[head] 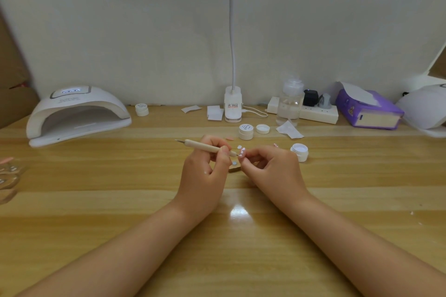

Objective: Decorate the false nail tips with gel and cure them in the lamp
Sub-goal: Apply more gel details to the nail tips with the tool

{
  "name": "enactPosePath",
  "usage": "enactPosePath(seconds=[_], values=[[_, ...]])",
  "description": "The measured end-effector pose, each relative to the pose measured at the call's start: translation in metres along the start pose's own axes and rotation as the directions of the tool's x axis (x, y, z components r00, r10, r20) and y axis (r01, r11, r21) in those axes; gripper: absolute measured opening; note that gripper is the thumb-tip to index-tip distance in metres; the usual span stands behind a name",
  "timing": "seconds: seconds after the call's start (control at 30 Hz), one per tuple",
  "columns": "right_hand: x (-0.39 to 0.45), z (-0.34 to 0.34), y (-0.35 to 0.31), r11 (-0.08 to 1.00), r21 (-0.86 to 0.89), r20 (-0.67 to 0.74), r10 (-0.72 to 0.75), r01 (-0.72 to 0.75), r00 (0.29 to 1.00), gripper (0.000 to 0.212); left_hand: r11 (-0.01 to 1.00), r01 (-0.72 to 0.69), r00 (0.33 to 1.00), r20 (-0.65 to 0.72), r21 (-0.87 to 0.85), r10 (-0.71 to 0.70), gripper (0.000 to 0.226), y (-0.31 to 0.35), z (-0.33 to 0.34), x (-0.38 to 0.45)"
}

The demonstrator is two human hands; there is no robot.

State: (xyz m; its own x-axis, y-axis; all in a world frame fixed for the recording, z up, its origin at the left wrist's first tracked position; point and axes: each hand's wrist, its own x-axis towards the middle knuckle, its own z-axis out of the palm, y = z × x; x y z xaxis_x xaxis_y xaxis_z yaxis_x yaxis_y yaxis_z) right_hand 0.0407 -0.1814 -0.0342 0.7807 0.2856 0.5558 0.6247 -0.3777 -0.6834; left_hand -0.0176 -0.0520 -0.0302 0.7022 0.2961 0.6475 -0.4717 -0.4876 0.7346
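Wooden desk point(96, 200); nail tip point(242, 152) between fingers point(248, 155).

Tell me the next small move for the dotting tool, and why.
Probably ease the dotting tool in the left hand a touch further right, so its tip touches the nail tip pinched in the right hand. That tip sits right beside the nail, which already carries a few white dots.

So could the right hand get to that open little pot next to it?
Probably yes. The open pot stands just right of the right hand with bare table between them. But that hand is pinching a nail tip, so it would likely need to put that down first.
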Motion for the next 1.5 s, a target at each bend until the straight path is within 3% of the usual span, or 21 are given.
enactPosePath(seconds=[0.47,0.67,1.0,1.5], values=[[0.0002,0.0002,0.0011,1.0,-0.004,-0.001,-0.019,0.019,1.0,0.006,1.0,-0.01,1.0,0.0,-0.003,0.01,0.012,0.0001,0.0,-0.0004],[0.0012,-0.0021,0.0,0.997,0.043,-0.056,-0.054,0.057,0.997,0.007,0.998,-0.036,0.994,-0.101,-0.051,0.03,0.013,0.001,-0.0014,0.0003],[0.0019,-0.0001,0.0006,0.99,0.043,-0.054,-0.133,0.135,0.99,0.007,0.997,-0.043,0.993,-0.114,-0.069,0.035,0.013,-0.0026,0.0,0.002],[0.0017,-0.0007,0.0008,0.989,0.03,-0.042,-0.141,0.142,0.989,0.01,0.995,-0.047,0.999,-0.006,-0.086,0.047,0.012,0.0014,-0.0008,-0.0014]])
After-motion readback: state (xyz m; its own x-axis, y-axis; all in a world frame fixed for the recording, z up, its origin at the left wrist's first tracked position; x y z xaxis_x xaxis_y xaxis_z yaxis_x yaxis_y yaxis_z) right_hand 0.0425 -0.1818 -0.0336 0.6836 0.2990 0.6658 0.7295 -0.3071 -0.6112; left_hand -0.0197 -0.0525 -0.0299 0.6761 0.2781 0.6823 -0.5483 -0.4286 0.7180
